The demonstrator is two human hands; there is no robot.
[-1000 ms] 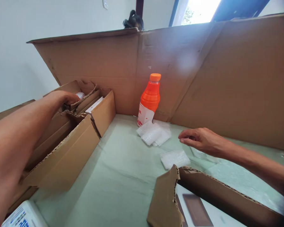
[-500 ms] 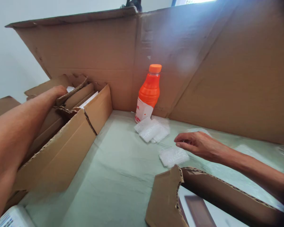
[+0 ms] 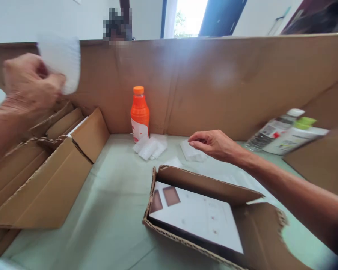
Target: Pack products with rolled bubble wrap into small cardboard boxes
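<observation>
My left hand (image 3: 35,80) is raised above the left cardboard box (image 3: 53,191), pinching a piece of bubble wrap (image 3: 66,62) between thumb and fingers. Motion blurs the wrap slightly. My right hand (image 3: 208,144) hovers at a bubble wrap sheet (image 3: 187,152) on the table. Its fingers are loosely curved, with a gap to the thumb and nothing visible between them; whether it touches the sheet I cannot tell. More bubble wrap pieces (image 3: 150,149) lie before an upright orange bottle (image 3: 140,112). An open cardboard box (image 3: 259,225) in front holds a white printed box (image 3: 202,215).
A tall cardboard panel (image 3: 208,82) runs along the back. At the right, a clear bottle (image 3: 273,129) and a white tube with a green cap (image 3: 294,138) lean beside a cardboard flap (image 3: 323,161). A person's head (image 3: 117,24) shows beyond the panel.
My left hand has come up out of the left box with bubble wrap in it. The view has turned right and up, bringing the clear bottle and tube into sight.
</observation>
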